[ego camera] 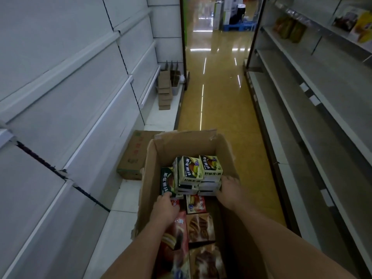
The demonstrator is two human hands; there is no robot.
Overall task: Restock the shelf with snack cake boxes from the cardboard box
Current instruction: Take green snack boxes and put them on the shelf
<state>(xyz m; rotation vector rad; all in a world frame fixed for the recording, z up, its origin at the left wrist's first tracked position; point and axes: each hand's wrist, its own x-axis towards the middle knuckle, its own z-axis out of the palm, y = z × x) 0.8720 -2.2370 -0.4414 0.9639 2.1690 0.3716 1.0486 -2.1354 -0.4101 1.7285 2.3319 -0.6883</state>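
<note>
your left hand (165, 208) and right hand (229, 191) clamp a stack of cake boxes (198, 175) between them, inside the carton (153, 158).

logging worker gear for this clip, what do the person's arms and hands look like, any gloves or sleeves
Both forearms are bare as far as the frame shows, with no sleeves in view. The left hand and right hand wear no gloves, and no watch or wristband shows.

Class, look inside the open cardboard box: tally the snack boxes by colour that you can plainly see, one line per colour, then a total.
Cream boxes: 2 with faces showing, on a stack of others seen edge-on
Green box: 1
Red boxes: 2
Brown boxes: 2
Total: 7 plainly seen
</note>
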